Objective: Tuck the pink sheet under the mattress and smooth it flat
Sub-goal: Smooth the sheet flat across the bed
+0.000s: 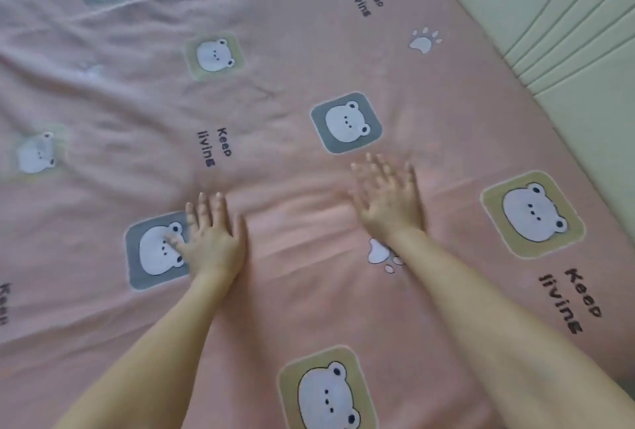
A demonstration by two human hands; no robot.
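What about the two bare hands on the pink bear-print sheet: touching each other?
Apart. The head view shows bare wrinkled pink sheet between the left hand and right hand.

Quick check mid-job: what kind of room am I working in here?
Most likely a bedroom, on a bed: a pink sheet printed with bears covers the soft, wrinkled surface, and a pale green padded panel runs along its right edge.

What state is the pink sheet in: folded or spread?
Spread, not smooth: the pink sheet lies open, with creases between the left hand and right hand pressed flat on it and wrinkles at upper left.
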